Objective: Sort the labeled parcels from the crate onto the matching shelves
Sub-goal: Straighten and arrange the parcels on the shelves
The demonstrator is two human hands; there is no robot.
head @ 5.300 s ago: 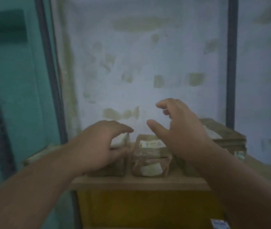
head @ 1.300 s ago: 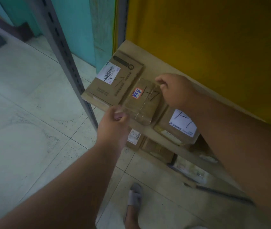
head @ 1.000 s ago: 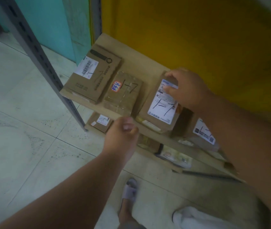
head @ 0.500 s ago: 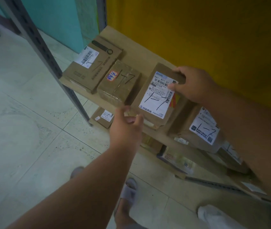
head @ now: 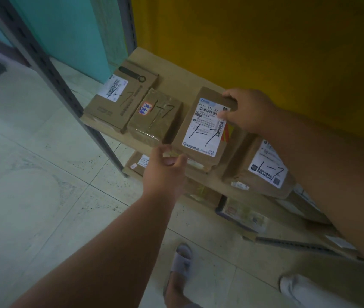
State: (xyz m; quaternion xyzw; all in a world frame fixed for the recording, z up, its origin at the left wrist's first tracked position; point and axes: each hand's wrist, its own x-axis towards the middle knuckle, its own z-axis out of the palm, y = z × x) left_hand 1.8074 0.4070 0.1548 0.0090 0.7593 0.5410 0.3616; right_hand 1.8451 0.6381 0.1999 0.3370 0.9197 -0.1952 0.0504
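Parcel (head: 205,127), brown box with white label marked "1-7", lies flat on the shelf (head: 183,85), third in a row of four. Right hand (head: 246,112) grips its far corner at 1 o'clock, fingers (head: 228,95) curled over the top edge, thumb on the label. Left hand (head: 165,170) sits at the parcel's near corner, 7 o'clock; fingers half curled at the box edge, contact looks likely, a firm grip I cannot tell.

At 9 o'clock, just beside: taped box (head: 156,118) with a red-bordered sticker and "1-7". Beyond it at 10 o'clock, flat carton (head: 121,98) with barcode label, touching the taped box. At 4 o'clock, fourth box (head: 263,172), labelled "1-7", partly under the right forearm.

Grey upright (head: 50,72) crosses at 9 o'clock. Yellow panel (head: 265,52) behind the shelf. More parcels on the level beneath. Tiled floor (head: 32,196); sandalled foot (head: 181,270) at 6 o'clock.
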